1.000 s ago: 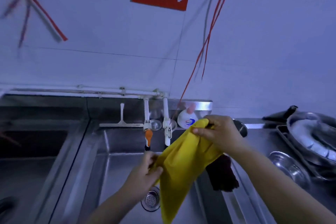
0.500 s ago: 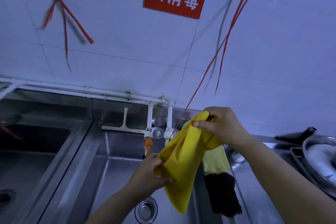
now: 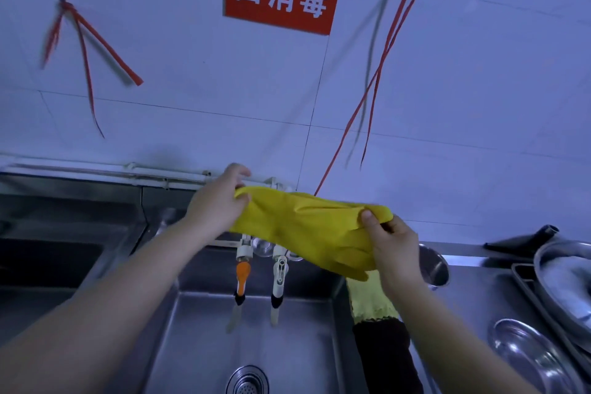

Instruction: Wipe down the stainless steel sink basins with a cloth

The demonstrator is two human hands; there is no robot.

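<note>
A yellow rubber glove (image 3: 307,227) is stretched level above the middle sink basin (image 3: 249,339). My left hand (image 3: 217,205) grips its left end near the wall pipe. My right hand (image 3: 391,243) pinches its right end, with the glove's fingers drooping below. Under them the steel basin shows its round drain (image 3: 248,381). A second basin (image 3: 38,269) lies to the left. A yellow and dark cloth (image 3: 380,329) hangs over the basin's right rim.
Two taps (image 3: 259,272) hang from the wall pipe over the basin. On the right counter stand a steel cup (image 3: 433,264), a small steel dish (image 3: 524,352) and a tray with a large pan (image 3: 566,278). Red strings (image 3: 377,80) dangle from above.
My left hand has risen from low over the basin to the wall pipe, and the glove has swung from hanging down to stretched level between both hands. The camera has tilted.
</note>
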